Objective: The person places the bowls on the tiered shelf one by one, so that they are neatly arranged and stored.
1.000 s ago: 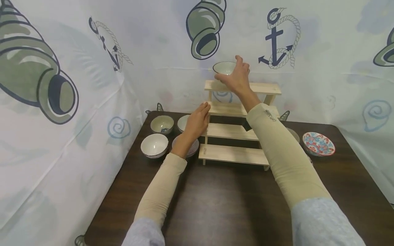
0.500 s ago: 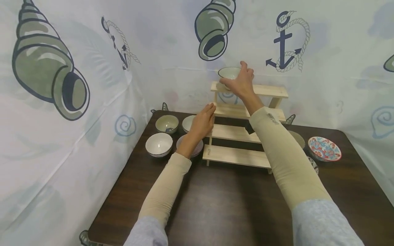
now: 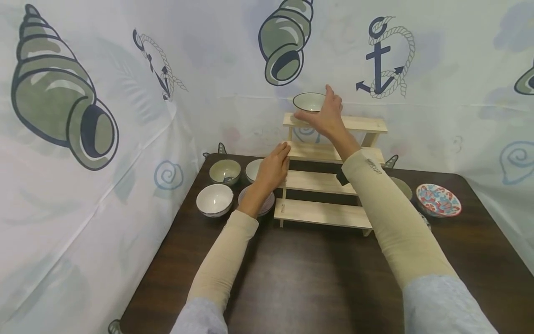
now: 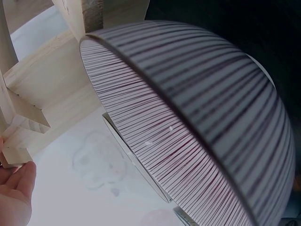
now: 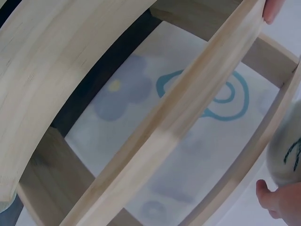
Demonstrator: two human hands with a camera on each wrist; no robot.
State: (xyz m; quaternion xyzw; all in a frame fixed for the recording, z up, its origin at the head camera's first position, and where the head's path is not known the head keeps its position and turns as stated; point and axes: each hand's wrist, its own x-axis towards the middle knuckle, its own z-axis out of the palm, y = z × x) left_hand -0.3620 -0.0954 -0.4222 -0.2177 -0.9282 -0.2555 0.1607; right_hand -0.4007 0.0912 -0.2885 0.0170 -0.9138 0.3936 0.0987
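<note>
My right hand (image 3: pixel 327 116) holds a white bowl (image 3: pixel 308 102) with a dark rim at the left end of the top shelf of a wooden tiered stand (image 3: pixel 321 211). The bowl sits upright, and its base is partly hidden behind my thumb. In the right wrist view, dark strokes mark the bowl's pale outer wall (image 5: pixel 287 155), with part of my hand (image 5: pixel 287 202) against it. My left hand (image 3: pixel 273 167) grips the left end of the stand's second shelf from the top. In the left wrist view, my fingers (image 4: pixel 23 179) lie around that board's end.
Left of the stand are a striped bowl (image 3: pixel 267 204), a white bowl (image 3: pixel 214 199), a greenish bowl (image 3: pixel 225 171) and another pale bowl (image 3: pixel 252 169). At right are a red-and-blue patterned bowl (image 3: pixel 438 199) and a beige bowl (image 3: pixel 402 188). A printed cloth (image 3: pixel 233 55) hangs behind the dark table (image 3: pixel 292 278).
The bowl in my right hand has come down slightly onto the top shelf. My left hand stays at the stand's left end. The head view has shifted a little.
</note>
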